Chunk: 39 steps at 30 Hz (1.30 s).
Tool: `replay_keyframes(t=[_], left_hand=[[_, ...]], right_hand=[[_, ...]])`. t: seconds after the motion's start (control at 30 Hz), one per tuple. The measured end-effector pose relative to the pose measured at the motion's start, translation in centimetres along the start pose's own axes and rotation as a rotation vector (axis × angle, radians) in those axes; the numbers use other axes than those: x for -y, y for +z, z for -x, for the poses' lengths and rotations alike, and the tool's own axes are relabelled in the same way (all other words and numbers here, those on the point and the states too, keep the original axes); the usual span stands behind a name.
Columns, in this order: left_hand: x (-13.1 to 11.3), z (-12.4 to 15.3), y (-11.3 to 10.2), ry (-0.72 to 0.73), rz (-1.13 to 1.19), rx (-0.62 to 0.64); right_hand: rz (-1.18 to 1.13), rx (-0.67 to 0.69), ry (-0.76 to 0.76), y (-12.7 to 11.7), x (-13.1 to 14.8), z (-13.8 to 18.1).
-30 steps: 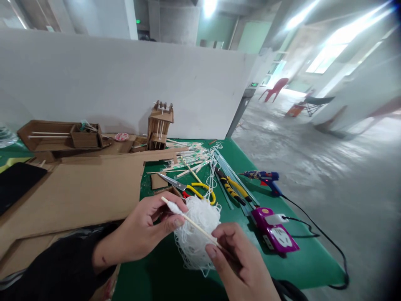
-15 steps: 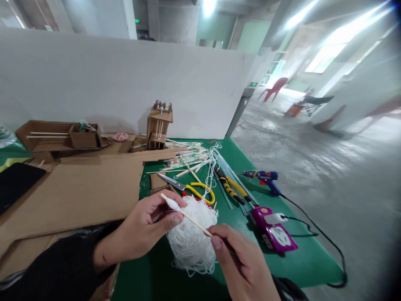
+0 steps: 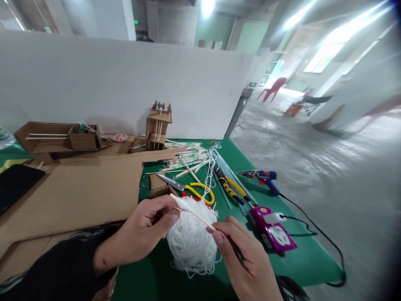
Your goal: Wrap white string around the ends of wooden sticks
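Observation:
My right hand [image 3: 244, 255] pinches the near end of a thin wooden stick [image 3: 203, 218], which slants up to the left. White string [image 3: 185, 205] is wrapped thickly around the stick's far part, and its bare tip shows beyond. My left hand [image 3: 144, 230] is closed, thumb and forefinger together at the wrapped string; the exact grip is partly hidden. Below both hands lies a big loose heap of white string [image 3: 192, 246], with strands running up the table. Scissors [image 3: 199, 192] with yellow handles lie just behind the heap.
Pliers [image 3: 233, 190], clear glue sticks [image 3: 230, 167], a blue glue gun [image 3: 263, 177] and a purple power strip [image 3: 272, 230] lie to the right. Wrapped chopsticks [image 3: 188, 156] and a cardboard tower [image 3: 159, 125] stand behind. Cardboard sheets [image 3: 103, 184] cover the left side.
The stick has turned and shifted slightly right and up, with my right hand moving along. My left fingers have slid back, and more of the wrapped string shows.

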<state>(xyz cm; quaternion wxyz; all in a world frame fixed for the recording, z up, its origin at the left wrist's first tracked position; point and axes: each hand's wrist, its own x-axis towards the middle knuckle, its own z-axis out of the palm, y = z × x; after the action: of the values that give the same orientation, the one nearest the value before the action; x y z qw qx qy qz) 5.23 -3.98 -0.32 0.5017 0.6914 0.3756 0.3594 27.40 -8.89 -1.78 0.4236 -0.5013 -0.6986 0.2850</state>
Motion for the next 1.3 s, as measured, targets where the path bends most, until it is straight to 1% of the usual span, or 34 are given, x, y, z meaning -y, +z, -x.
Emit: replay_keyframes(t=[0.07,0.17,0.23,0.33,0.43,0.53,0.73,0.87,1.0,1.07,1.2,1.3], left_hand=[[0.0,0.0,0.0,-0.024,-0.004,0.01],[0.1,0.0,0.0,-0.047,0.017,0.027],[0.0,0.1,0.0,-0.04,-0.004,0.027],[-0.2,0.3,-0.1,-0.003,-0.083,0.027],[-0.3,0.5,-0.2,0.028,-0.124,0.035],[0.0,0.7,-0.1,0.062,-0.149,0.022],[0.4,0.8,0.1,0.04,-0.242,0.055],[-0.2,0.6,0.2,0.066,-0.276,0.045],[-0.4,0.5,0.2,0.149,-0.282,0.052],[-0.2,0.7,0.2,0.144,-0.291,0.046],[0.4,0.9,0.2,0.104,-0.292,-0.005],[0.3,0.9,0.3,0.102,-0.293,-0.039]], right_hand=[[-0.007,-0.019,0.013,0.1,-0.1,0.0],[-0.035,-0.009,0.111,0.5,-0.4,0.3],[-0.05,-0.001,0.168,0.8,-0.4,0.4],[-0.095,0.024,0.205,0.9,-0.1,0.3],[-0.157,0.06,0.162,0.6,0.4,-0.1],[-0.157,0.056,0.094,0.3,0.4,-0.3],[-0.21,0.023,0.205,0.2,-0.3,-0.1],[-0.223,0.003,0.21,0.3,-0.5,-0.1],[-0.239,0.057,0.223,0.5,-0.5,-0.1],[-0.241,0.067,0.214,0.7,-0.4,-0.1],[-0.24,0.053,0.184,0.7,-0.1,-0.1],[-0.206,0.05,0.153,0.5,0.1,-0.3]])
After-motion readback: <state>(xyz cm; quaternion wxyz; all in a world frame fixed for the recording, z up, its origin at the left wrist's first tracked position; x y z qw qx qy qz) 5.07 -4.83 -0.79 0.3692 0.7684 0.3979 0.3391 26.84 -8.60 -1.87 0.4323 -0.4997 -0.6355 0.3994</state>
